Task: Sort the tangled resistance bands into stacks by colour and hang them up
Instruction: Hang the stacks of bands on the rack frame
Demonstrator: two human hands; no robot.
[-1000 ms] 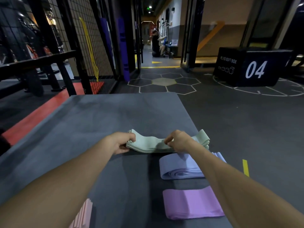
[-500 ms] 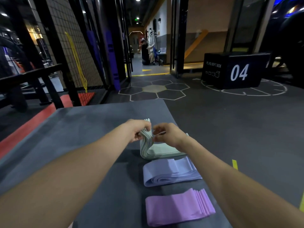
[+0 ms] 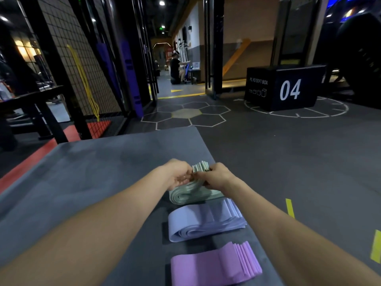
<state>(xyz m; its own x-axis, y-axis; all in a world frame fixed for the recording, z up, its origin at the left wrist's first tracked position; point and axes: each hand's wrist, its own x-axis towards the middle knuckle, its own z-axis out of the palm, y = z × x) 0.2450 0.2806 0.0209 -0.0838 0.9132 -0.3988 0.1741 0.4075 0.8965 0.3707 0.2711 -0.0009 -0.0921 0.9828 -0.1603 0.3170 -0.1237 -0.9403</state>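
Stack of pale green resistance bands (image 3: 191, 194): lies on the grey mat (image 3: 92, 174), farthest from the wearer in a row of three colour stacks along the mat's right edge. Its far end is lifted and bunched upright between both hands, the layer edges fanned at the top; the near end rests flat on the mat. Judged purpose: gathering the layers into one bundle to carry to a hanger.

Left hand (image 3: 178, 175): fingers curled narrowly, pinching the raised end from the left side.

Right hand (image 3: 216, 176): fingers curled close, gripping the same raised end from the right; fingertips are hidden behind the bands.

Stack of lavender-blue bands (image 3: 206, 221): just beside the green stack on the near side, flat, folded, untouched.

Stack of pink-purple bands (image 3: 214, 263): nearest the wearer, flat, untouched, partly crossed by the right forearm. The row keeps colours apart, so sorting looks done.

Yellow band (image 3: 84, 83): hangs on the wire-mesh wall (image 3: 68, 48) at left, well apart, a likely hanging place.

Plyo soft box (image 3: 288, 89): black, marked 04, on the floor beyond.
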